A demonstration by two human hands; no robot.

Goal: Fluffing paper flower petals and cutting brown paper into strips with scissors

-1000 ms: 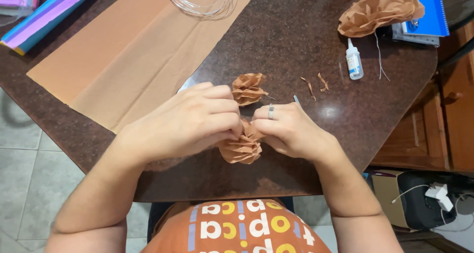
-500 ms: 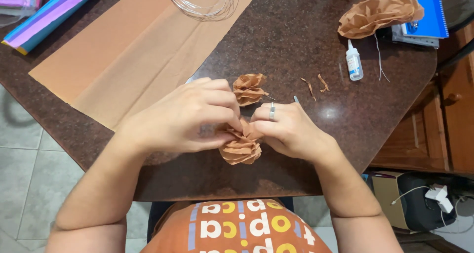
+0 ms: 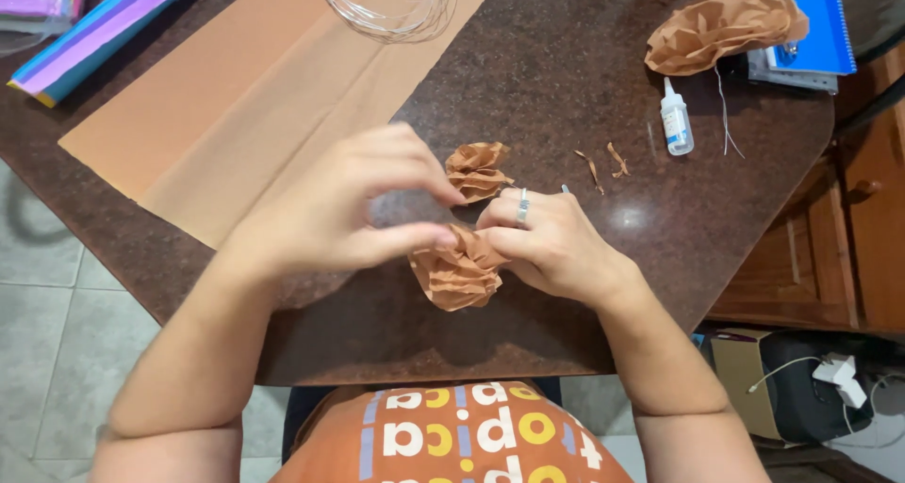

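Observation:
A crumpled brown paper flower sits between both my hands over the dark stone table. My right hand, wearing a ring, pinches its right side. My left hand pinches a fold at the flower's top left with thumb and forefinger, its other fingers raised. A second, smaller brown paper flower lies just beyond my fingers, touching neither hand that I can tell.
A long brown paper sheet lies to the left, with a wire coil at its top. A small glue bottle, paper scraps, a large ruffled brown paper piece, a blue notebook and coloured paper rolls surround it.
My left hand has lifted and spread its fingers, now pinching only with thumb and forefinger. The flower has tilted slightly left. My right hand has barely moved.

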